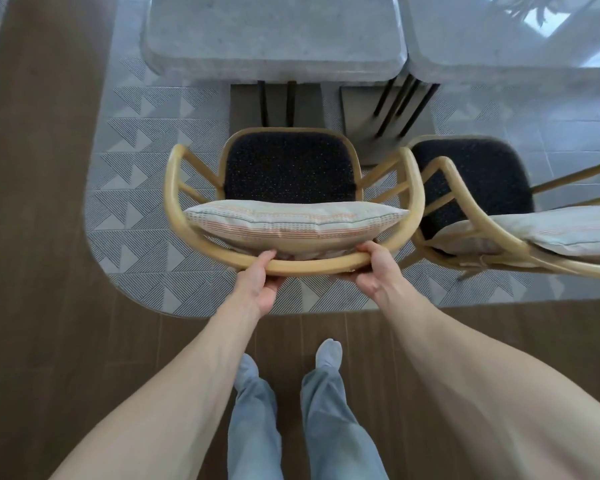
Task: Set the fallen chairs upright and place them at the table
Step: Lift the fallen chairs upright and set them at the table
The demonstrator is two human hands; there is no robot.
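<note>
A wooden armchair (174,188) with a dark speckled seat and a striped back cushion (291,220) stands upright, facing the grey stone table (274,39). Both my hands grip its curved back rail from behind: my left hand (262,284) on the left part, my right hand (378,271) on the right part. The seat's front edge lies just short of the table's near edge. A second matching chair (471,181) stands upright close on the right, its arm almost touching the first chair's arm.
A second stone table top (499,39) adjoins on the right. Black metal table legs (402,105) stand ahead of the chairs. A patterned grey rug (136,202) lies under the chairs on brown wood flooring (42,237). My legs and socked feet are below.
</note>
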